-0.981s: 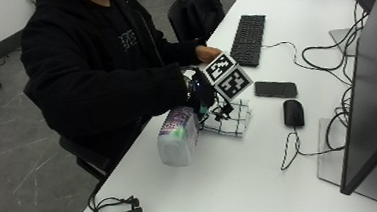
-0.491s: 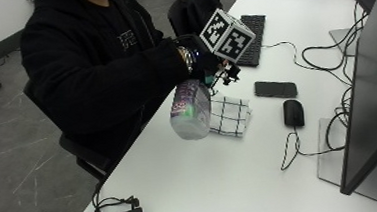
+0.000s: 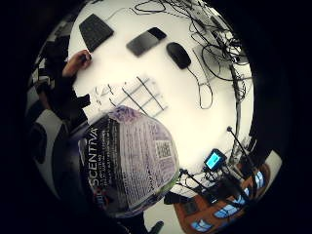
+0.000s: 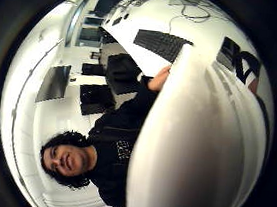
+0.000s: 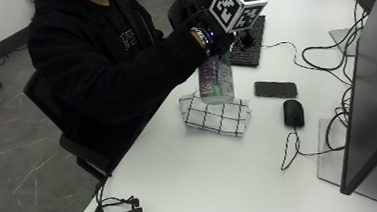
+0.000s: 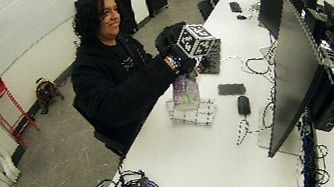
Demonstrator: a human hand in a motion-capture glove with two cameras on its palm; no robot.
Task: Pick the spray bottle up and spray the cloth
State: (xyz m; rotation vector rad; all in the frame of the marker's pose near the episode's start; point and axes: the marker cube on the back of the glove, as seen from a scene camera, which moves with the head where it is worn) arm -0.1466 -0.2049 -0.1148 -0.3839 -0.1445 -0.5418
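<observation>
We've got the bottle (image 5: 215, 79) gripped in our right hand (image 5: 214, 33), lifted over the cloth (image 5: 216, 115) just below; spraying not yet done.

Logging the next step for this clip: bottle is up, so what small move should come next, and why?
Probably tip the nozzle down toward the cloth and squeeze the trigger. The gloved right hand holds the spray bottle by its top, lifted clear of the table and hanging roughly upright above the checked cloth, which lies flat beside the phone. No spraying is visible yet.
</observation>
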